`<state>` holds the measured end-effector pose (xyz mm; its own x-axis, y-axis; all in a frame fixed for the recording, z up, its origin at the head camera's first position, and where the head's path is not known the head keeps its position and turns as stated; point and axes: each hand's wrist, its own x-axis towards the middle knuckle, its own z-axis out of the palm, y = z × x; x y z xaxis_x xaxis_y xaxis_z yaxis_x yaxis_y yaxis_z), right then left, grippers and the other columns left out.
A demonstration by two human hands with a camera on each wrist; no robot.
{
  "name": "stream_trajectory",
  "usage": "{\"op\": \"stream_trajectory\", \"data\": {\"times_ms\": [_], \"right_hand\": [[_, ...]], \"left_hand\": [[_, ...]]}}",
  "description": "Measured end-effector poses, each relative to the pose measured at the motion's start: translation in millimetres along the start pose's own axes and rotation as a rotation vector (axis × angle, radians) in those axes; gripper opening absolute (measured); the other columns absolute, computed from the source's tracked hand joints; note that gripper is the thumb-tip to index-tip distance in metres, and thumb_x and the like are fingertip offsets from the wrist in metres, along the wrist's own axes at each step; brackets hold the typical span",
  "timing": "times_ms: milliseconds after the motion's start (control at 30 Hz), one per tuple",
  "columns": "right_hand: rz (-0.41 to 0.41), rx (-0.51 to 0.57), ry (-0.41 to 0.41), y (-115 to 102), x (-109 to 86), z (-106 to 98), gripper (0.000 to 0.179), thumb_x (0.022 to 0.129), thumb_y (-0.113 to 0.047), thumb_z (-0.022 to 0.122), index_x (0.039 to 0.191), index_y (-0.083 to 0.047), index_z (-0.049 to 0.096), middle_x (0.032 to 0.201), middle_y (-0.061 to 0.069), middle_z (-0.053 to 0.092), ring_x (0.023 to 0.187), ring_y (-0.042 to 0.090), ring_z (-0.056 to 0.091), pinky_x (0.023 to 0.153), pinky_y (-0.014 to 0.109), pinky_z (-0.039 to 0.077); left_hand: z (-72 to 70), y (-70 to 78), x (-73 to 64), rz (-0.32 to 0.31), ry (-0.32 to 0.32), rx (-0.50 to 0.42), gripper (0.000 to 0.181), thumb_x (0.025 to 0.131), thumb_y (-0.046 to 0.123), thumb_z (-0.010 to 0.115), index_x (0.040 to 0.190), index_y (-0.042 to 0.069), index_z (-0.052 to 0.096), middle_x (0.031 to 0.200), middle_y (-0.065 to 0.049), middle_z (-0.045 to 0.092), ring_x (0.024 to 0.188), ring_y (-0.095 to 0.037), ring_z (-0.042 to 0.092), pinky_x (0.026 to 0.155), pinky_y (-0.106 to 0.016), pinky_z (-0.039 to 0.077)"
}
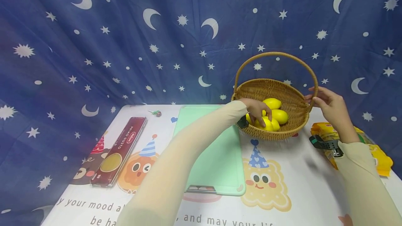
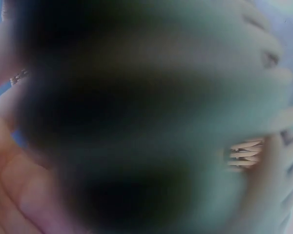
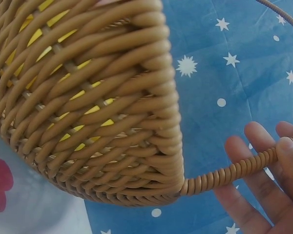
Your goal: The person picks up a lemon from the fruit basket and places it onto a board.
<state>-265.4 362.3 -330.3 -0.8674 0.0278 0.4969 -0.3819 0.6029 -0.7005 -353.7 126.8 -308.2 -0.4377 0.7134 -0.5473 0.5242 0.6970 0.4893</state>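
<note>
A wicker basket (image 1: 292, 109) with a tall arched handle (image 1: 276, 53) stands at the back right, tilted so its mouth faces me. Several yellow lemons (image 1: 279, 116) lie inside. My left hand (image 1: 255, 110) reaches over the near left rim, its fingers bent down around a lemon (image 1: 265, 125) at the front of the pile. The left wrist view is mostly a dark blur, with part of the palm (image 2: 19, 190) at its lower left. At the basket's right side my right hand (image 1: 333, 109) holds the handle's lower end, thumb in front and fingers behind.
A light green cutting board (image 1: 216, 163) lies left of the basket. Farther left are a dark red Primo Gusto pasta box (image 1: 122, 151) and a small wrapped lollipop (image 1: 157, 113). Yellow packages (image 1: 380, 158) lie under the right forearm. A starry blue curtain (image 1: 188, 44) hangs behind the table.
</note>
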Motion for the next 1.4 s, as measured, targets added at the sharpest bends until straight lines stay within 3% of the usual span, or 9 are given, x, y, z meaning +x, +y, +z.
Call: {"op": "stream_trajectory", "data": {"times_ms": [100,200,333,533,867,1067,1167,1300,1400], "right_hand": [[0.000,0.001,-0.001,-0.7,-0.1,-0.1,0.027,0.097,-0.007,0.046,0.123,-0.006,0.055,0.087,-0.033,0.059,0.078,-0.018,0.058,0.068,0.001,0.047],[0.000,0.002,-0.003,-0.8,-0.3,-0.4,0.027,0.097,-0.007,0.046,0.123,-0.006,0.056,0.087,-0.032,0.059,0.078,-0.017,0.058,0.068,0.001,0.047],[0.004,-0.001,-0.001,-0.5,-0.2,-0.7,0.027,0.097,-0.007,0.047,0.123,-0.006,0.056,0.087,-0.032,0.059,0.078,-0.017,0.058,0.068,0.001,0.047],[0.011,0.008,-0.004,-0.2,-0.4,-1.2,0.028,0.097,-0.007,0.046,0.124,-0.007,0.055,0.087,-0.032,0.060,0.078,-0.017,0.059,0.068,0.001,0.047],[0.001,0.005,-0.001,0.2,0.4,-0.6,0.027,0.097,-0.007,0.047,0.123,-0.006,0.056,0.087,-0.032,0.060,0.078,-0.017,0.058,0.068,0.001,0.047],[0.005,0.028,-0.014,1.8,-0.2,1.7,0.028,0.098,-0.009,0.045,0.124,-0.011,0.055,0.088,-0.030,0.060,0.080,-0.014,0.059,0.069,0.002,0.047],[0.000,0.030,-0.015,3.6,-1.8,3.6,0.030,0.098,-0.008,0.045,0.127,-0.013,0.052,0.090,-0.030,0.060,0.082,-0.013,0.060,0.070,0.002,0.047],[0.024,-0.012,0.000,5.2,-4.2,6.1,0.036,0.097,-0.010,0.048,0.133,-0.015,0.049,0.093,-0.031,0.057,0.086,-0.015,0.056,0.074,-0.001,0.043],[0.060,-0.072,0.002,6.6,-5.2,7.9,0.042,0.097,-0.013,0.050,0.138,-0.018,0.045,0.107,-0.016,0.062,0.092,-0.019,0.048,0.076,-0.004,0.038]], "left_hand": [[0.0,-0.5,-0.1,0.017,0.010,0.008,0.040,0.084,0.021,0.068,0.122,0.018,0.055,0.136,-0.004,0.039,0.076,-0.012,0.051,0.081,-0.023,0.053],[0.0,-0.5,0.7,0.027,0.033,0.017,0.047,0.083,0.019,0.070,0.127,0.016,0.055,0.137,-0.005,0.044,0.096,-0.012,0.057,0.083,-0.021,0.053],[-0.3,-0.9,2.4,0.056,0.061,0.033,0.054,0.081,0.015,0.073,0.131,0.010,0.055,0.137,-0.007,0.049,0.121,-0.014,0.051,0.086,-0.022,0.054],[-0.8,-4.9,6.4,0.103,0.065,0.086,0.056,0.079,0.013,0.075,0.131,0.011,0.055,0.134,-0.004,0.053,0.116,-0.012,0.054,0.083,-0.017,0.052],[2.5,-6.0,6.6,0.148,0.076,0.168,0.047,0.081,0.024,0.074,0.124,0.019,0.056,0.145,-0.002,0.042,0.132,-0.017,0.043,0.095,-0.019,0.045],[0.6,-10.1,1.8,0.170,0.098,0.145,0.045,0.080,0.020,0.075,0.122,0.018,0.060,0.145,-0.001,0.043,0.132,-0.017,0.044,0.101,-0.020,0.043],[-3.6,-13.0,-3.7,0.161,0.121,0.103,0.046,0.078,0.017,0.076,0.122,0.017,0.061,0.143,0.000,0.045,0.131,-0.017,0.045,0.099,-0.020,0.044],[-10.9,-20.4,-14.3,0.194,0.176,0.018,0.049,0.078,0.013,0.076,0.124,0.013,0.060,0.140,-0.002,0.049,0.128,-0.019,0.047,0.098,-0.021,0.046],[-15.4,-28.9,-23.7,0.239,0.225,-0.028,0.050,0.078,0.011,0.076,0.125,0.012,0.060,0.136,-0.004,0.054,0.124,-0.018,0.051,0.095,-0.021,0.047]]}}
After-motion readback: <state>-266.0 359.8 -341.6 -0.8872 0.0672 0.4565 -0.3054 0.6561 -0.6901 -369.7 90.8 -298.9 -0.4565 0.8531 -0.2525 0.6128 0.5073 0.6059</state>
